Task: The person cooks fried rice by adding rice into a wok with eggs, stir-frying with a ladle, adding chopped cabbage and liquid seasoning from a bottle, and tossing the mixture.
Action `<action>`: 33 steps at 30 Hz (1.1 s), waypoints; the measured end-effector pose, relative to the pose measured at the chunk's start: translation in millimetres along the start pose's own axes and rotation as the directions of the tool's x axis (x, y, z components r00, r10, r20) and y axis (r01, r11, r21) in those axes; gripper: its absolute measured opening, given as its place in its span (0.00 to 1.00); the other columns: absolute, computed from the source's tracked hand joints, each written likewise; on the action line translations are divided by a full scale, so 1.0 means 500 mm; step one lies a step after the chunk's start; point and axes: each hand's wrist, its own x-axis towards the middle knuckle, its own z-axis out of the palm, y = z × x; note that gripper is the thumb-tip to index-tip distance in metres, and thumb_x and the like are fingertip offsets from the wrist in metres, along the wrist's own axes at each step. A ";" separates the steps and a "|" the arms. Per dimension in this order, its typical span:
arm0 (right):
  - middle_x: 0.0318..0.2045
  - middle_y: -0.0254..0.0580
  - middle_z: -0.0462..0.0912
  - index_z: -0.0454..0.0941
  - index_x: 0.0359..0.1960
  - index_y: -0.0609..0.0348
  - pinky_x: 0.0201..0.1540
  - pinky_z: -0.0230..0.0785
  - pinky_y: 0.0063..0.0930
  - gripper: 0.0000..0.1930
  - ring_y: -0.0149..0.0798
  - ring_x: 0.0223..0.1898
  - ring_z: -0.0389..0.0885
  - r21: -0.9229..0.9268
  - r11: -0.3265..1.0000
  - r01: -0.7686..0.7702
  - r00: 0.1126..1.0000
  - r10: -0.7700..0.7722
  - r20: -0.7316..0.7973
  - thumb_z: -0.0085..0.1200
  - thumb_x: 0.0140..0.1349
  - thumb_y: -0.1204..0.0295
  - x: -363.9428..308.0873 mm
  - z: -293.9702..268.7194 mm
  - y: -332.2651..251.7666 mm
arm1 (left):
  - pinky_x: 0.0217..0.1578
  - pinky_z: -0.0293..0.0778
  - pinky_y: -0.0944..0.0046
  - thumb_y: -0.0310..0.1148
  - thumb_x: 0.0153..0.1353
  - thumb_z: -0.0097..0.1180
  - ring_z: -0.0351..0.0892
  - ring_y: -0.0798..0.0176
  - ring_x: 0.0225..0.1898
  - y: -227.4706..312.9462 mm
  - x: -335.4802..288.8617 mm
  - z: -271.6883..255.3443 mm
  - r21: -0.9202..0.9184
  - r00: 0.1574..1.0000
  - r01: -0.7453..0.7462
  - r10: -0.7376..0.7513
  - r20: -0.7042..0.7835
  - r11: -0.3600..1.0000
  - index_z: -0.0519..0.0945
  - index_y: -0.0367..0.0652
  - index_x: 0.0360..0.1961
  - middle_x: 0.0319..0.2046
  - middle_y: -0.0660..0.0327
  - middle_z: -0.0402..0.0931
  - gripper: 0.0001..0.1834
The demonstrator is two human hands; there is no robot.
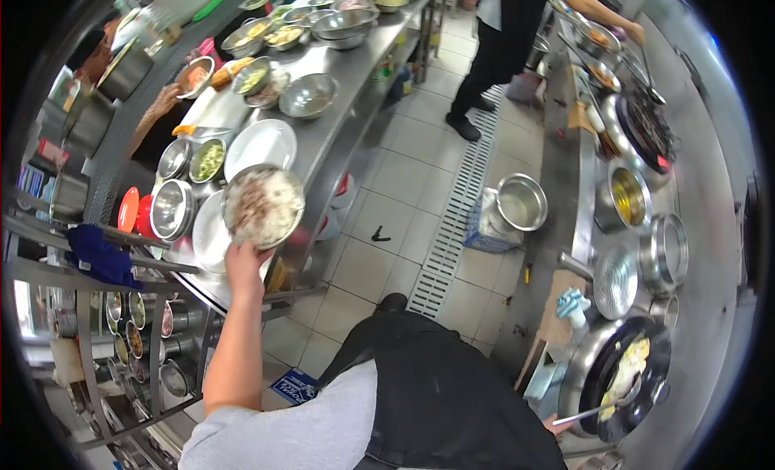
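Note:
My left hand (245,264) is closed on the rim of a metal bowl (280,242) of white rice (278,202) with reddish-brown chopped bits on one side. The bowl is above the edge of the steel counter, beside two white plates (262,147). At the lower right, my right hand (555,424), mostly hidden by my apron, grips the handle of a ladle (587,413). The ladle's head rests in a dark wok (658,358), against yellow and white cooked egg (631,367).
Bowls of ingredients (211,161) crowd the left counter, where another person's hand (167,98) holds a bowl. A co-worker (504,50) stands ahead at the stoves. A metal pot (521,202) sits by the floor drain (440,260). A pot of yellow liquid (626,197) stands right.

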 end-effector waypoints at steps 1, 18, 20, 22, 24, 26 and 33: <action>0.44 0.55 0.76 0.44 0.73 0.46 0.17 0.65 0.31 0.35 0.40 0.18 0.72 0.039 0.999 -0.017 1.000 0.018 -0.018 0.46 0.66 0.70 -0.014 -0.008 -0.014 | 0.38 0.81 0.60 0.28 0.62 0.45 0.82 0.57 0.40 -0.004 -0.019 0.063 0.057 0.992 -0.017 0.009 0.126 0.998 0.71 0.27 0.46 0.41 0.49 0.78 0.15; 0.61 0.54 0.68 0.55 0.69 0.64 0.65 0.54 0.31 0.32 0.42 0.63 0.67 0.338 0.930 0.142 0.990 -0.136 -0.042 0.46 0.61 0.80 -0.057 -0.295 0.083 | 0.31 0.76 0.59 0.29 0.58 0.49 0.82 0.60 0.30 -0.035 -0.950 1.112 -0.325 -0.313 -0.585 0.164 0.936 0.743 0.76 0.30 0.30 0.24 0.54 0.79 0.10; 0.58 0.52 0.71 0.56 0.68 0.67 0.61 0.61 0.30 0.31 0.40 0.58 0.71 0.211 0.965 0.153 0.987 -0.138 -0.084 0.46 0.60 0.80 -0.088 -0.315 0.108 | 0.30 0.76 0.57 0.30 0.57 0.52 0.83 0.55 0.30 -0.044 -1.128 1.140 -0.632 -0.546 -0.660 0.318 0.775 0.407 0.76 0.31 0.28 0.25 0.49 0.80 0.10; 0.52 0.53 0.75 0.56 0.68 0.65 0.54 0.66 0.31 0.32 0.40 0.53 0.76 0.203 0.979 0.017 0.999 -0.010 -0.035 0.47 0.60 0.79 -0.123 -0.335 0.098 | 0.30 0.78 0.57 0.29 0.56 0.52 0.83 0.52 0.31 -0.086 -1.269 1.134 -0.812 -0.759 -0.582 0.325 0.564 0.049 0.77 0.32 0.31 0.30 0.45 0.80 0.09; 0.47 0.54 0.79 0.56 0.68 0.64 0.48 0.70 0.32 0.32 0.40 0.47 0.80 0.195 0.975 -0.104 0.995 0.101 0.026 0.48 0.61 0.77 -0.143 -0.342 0.082 | 0.32 0.79 0.55 0.28 0.55 0.52 0.83 0.50 0.33 -0.180 -1.373 1.116 -0.859 -0.878 -0.476 0.159 0.452 -0.188 0.76 0.31 0.39 0.38 0.41 0.79 0.12; 0.32 0.54 0.81 0.56 0.68 0.59 0.35 0.72 0.34 0.32 0.44 0.32 0.83 0.087 0.988 -0.126 0.992 0.123 0.037 0.50 0.62 0.74 -0.161 -0.336 0.069 | 0.35 0.80 0.52 0.27 0.54 0.53 0.82 0.49 0.36 -0.346 -1.434 1.099 -0.900 -0.892 -0.377 -0.175 0.416 -0.218 0.74 0.28 0.46 0.48 0.35 0.73 0.19; 0.27 0.57 0.81 0.61 0.67 0.52 0.32 0.73 0.43 0.32 0.58 0.30 0.82 0.008 0.998 0.066 0.996 -0.066 -0.056 0.54 0.59 0.70 -0.179 -0.361 0.101 | 0.37 0.80 0.55 0.25 0.57 0.49 0.82 0.47 0.39 -0.371 -1.591 1.181 -0.963 -0.984 -0.135 -0.087 0.159 -0.234 0.56 0.15 0.61 0.42 0.40 0.78 0.34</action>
